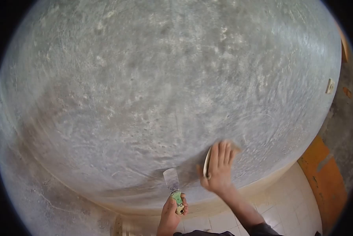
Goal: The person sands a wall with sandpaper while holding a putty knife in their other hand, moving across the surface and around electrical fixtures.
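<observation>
My left hand [171, 212] is closed around the green and cream handle of a putty knife [171, 180]. Its flat metal blade points up, close to the grey plastered wall [176, 98]. Farther right, my right hand [220, 167] lies against the same wall with its fingers stretched over a thin pale sheet [206, 163] that looks like sandpaper. One light edge of the sheet shows left of the fingers, and most of it is hidden under the palm. The fingertips are slightly blurred.
A small wall box [330, 85] is set near the wall's right edge. Beyond that edge stands an orange panel [320, 177] with worn patches. Pale floor tiles [286, 206] lie below, and another rough wall [54, 200] meets this one at the lower left.
</observation>
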Tool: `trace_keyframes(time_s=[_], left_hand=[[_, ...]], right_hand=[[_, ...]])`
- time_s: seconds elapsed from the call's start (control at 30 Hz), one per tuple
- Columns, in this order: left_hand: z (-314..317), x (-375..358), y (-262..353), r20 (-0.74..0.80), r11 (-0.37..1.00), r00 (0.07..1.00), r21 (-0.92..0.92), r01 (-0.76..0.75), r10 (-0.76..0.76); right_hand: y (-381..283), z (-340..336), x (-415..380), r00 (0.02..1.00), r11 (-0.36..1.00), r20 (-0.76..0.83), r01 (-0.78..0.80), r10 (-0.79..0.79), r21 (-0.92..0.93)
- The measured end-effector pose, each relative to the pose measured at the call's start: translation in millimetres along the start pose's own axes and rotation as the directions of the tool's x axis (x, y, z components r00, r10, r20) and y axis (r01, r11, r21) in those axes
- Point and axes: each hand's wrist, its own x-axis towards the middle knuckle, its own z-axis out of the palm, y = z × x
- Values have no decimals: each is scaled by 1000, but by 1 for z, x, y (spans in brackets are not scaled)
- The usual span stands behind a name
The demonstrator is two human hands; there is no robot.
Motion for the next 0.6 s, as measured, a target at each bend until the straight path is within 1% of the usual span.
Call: trace_keyframes(time_s=[0.07, 0.1, 0.17, 0.23, 0.27, 0.3, 0.33, 0.37, 0.4, 0.43, 0.5, 0.53, 0.57, 0.6], left_hand=[[-9, 3, 14, 18, 996, 1000, 86, 16, -17], [-13, 4, 26, 35, 995, 999, 93, 29, -33], [-21, 1, 45, 91, 985, 994, 167, 42, -58], [-44, -1, 58, 122, 985, 987, 151, 86, -105], [-54, -1, 65, 128, 985, 983, 128, 117, -134], [-58, 0, 74, 148, 982, 977, 133, 136, -155], [-60, -3, 83, -15, 944, 968, 217, 247, -250], [-65, -3, 92, -187, 885, 928, 288, 366, -323], [-83, -3, 97, -77, 885, 922, 258, 387, -381], [-85, 2, 102, -64, 872, 913, 278, 403, -402], [-88, 4, 111, -2, 868, 911, 303, 393, -411], [-91, 7, 115, 14, 852, 899, 326, 409, -437], [-93, 12, 118, 57, 853, 888, 312, 417, -455], [-93, 16, 119, 98, 850, 872, 298, 434, -480]], right_hand=[[-14, -27, 45, 998, 1000, -65, -17, 16, -8], [-24, -22, 51, 997, 999, -73, -34, 32, -23], [-44, -12, 57, 979, 993, -171, -114, 112, -4], [-64, 35, 19, 982, 990, -126, -141, 139, -10], [-74, 69, -16, 987, 988, -59, -151, 153, 23], [-87, 103, -51, 982, 989, -128, -143, 137, -38], [-101, 132, -89, 984, 984, -44, -175, 174, -14], [-113, 147, -112, 977, 977, -22, -209, 210, 45], [-119, 152, -113, 961, 959, -62, -264, 271, 102], [-124, 155, -112, 937, 936, -104, -313, 332, 163], [-108, 130, -63, 920, 951, -249, -279, 304, 131], [-96, 101, -31, 907, 948, -280, -287, 316, 140], [-84, 68, -2, 892, 946, -316, -291, 322, 141], [-77, 40, 20, 872, 928, -326, -313, 366, 204]])
